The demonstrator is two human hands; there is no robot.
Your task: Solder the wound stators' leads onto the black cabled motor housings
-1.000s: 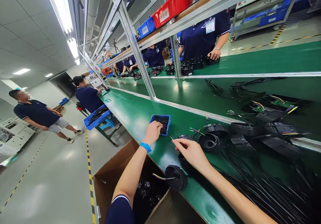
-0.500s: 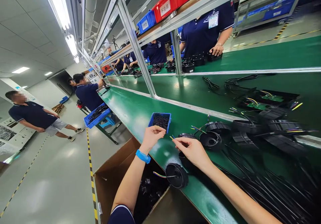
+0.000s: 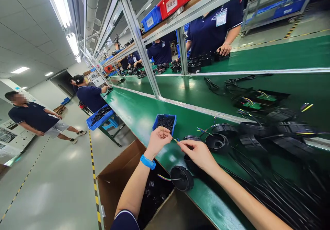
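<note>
My right hand [image 3: 197,153] pinches thin coloured wires [image 3: 176,140], whose bare-looking ends point toward my other hand. My left hand [image 3: 160,141], with a blue band at the wrist, is closed in a pinch at the wire tips; what its fingertips hold is too small to make out. Just beyond it stands a small blue bin [image 3: 175,124] full of short black pieces [image 3: 165,123]. Below my hands, a round black housing [image 3: 181,178] with coloured wires sits at the bench edge. Another round black housing [image 3: 217,142] lies right of my right hand.
Black cables [image 3: 268,185] and more housings crowd the right of the green bench [image 3: 131,110]. An open cardboard box [image 3: 113,185] stands below its edge. A metal post [image 3: 140,44] rises ahead. Circuit boards [image 3: 251,105] lie on the green belt beyond. Co-workers sit across.
My left hand has moved slightly right, its fingertips now meeting the wire tips. My right hand has barely moved. The circuit boards and cables on the far belt have shifted left.
</note>
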